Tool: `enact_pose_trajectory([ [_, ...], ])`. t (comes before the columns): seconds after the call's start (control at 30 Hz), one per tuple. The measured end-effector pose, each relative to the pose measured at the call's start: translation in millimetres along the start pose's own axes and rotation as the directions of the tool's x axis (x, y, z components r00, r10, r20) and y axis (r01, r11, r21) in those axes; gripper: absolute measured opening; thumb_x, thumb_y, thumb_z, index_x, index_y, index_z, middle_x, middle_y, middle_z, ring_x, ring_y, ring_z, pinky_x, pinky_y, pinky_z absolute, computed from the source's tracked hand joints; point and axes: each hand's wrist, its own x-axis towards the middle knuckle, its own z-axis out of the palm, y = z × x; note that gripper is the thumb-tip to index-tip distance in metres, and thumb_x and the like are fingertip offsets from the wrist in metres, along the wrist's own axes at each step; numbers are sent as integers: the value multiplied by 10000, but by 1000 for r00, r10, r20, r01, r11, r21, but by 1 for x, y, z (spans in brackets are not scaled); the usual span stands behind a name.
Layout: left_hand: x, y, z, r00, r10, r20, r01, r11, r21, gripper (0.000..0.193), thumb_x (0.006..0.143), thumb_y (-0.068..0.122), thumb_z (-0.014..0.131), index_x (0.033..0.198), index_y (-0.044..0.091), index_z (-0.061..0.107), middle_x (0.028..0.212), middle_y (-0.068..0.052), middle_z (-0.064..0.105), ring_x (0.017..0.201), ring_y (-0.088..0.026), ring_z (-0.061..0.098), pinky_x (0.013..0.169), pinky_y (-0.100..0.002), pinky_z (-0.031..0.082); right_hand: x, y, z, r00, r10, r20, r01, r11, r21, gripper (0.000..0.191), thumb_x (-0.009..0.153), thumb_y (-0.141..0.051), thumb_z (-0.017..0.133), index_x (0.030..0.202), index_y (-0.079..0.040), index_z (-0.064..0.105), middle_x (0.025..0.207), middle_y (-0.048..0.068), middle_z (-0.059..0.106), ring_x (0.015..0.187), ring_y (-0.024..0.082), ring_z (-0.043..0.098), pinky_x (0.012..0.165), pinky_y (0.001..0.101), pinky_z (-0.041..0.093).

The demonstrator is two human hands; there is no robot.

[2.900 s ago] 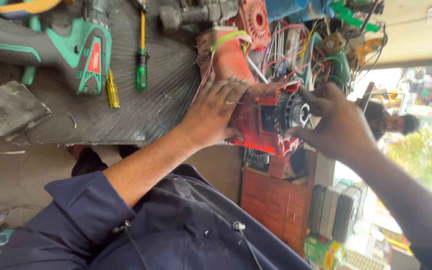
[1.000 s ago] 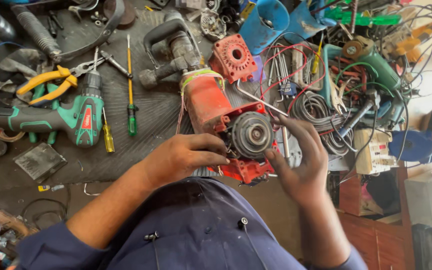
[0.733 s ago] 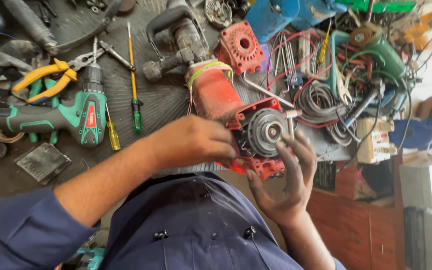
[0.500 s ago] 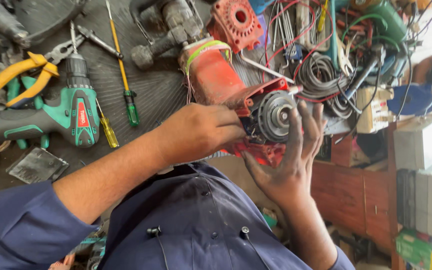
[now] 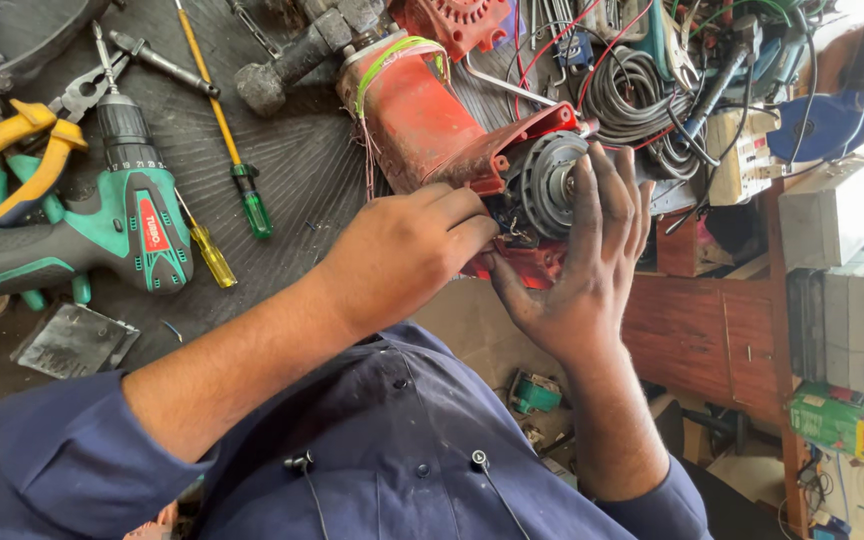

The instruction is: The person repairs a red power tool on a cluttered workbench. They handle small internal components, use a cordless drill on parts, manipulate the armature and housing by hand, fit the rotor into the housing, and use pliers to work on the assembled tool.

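— Gripping what, exactly, over there at the bench edge?

— A red power-tool motor housing (image 5: 432, 130), lying on the dark ribbed mat (image 5: 292, 170) with its open end over the edge. The left hand (image 5: 407, 250) is curled shut around the housing's lower end, fingertips pressed against the red plastic. The right hand (image 5: 582, 260) is spread nearly flat, fingers laid over the grey round motor end (image 5: 547, 180) that sticks out of the housing.

— Anything wrapped on it?

— A yellow-green band (image 5: 392, 55) circles the housing's far end.

— And around it?

— Left of the forearm lies a green cordless drill (image 5: 102, 235) with a small red label on its side. Beside it, a yellow-handled screwdriver (image 5: 202, 245) and a long one with a green handle (image 5: 237, 165). Yellow-gripped pliers (image 5: 17, 150) sit further left, and a flat grey metal plate (image 5: 72, 340) below the drill. Coiled grey cable (image 5: 627, 95) lies beyond the right hand. A green and yellow box (image 5: 847, 420) stands at lower right.
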Motion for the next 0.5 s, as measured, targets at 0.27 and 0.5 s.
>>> enact_pose_trajectory([
  [0.27,16,9,-15,977,-125,170,118,992,51,81,830,136,641,865,92,699,951,-79,661,907,-285,686,718,-422,565,-5,0,-5,999,22,27,-25,996,89,893,948,-380,756,1613,-25,279,1663,206,352,1606,429,289,1348,609,139],
  [0.5,19,3,-11,991,-62,117,61,998,11,80,829,156,651,849,121,720,940,-18,676,891,-268,679,695,-423,557,-6,0,-2,997,74,24,-76,992,101,979,887,-262,836,1636,-44,245,1657,179,380,1617,391,308,1359,594,152],
])
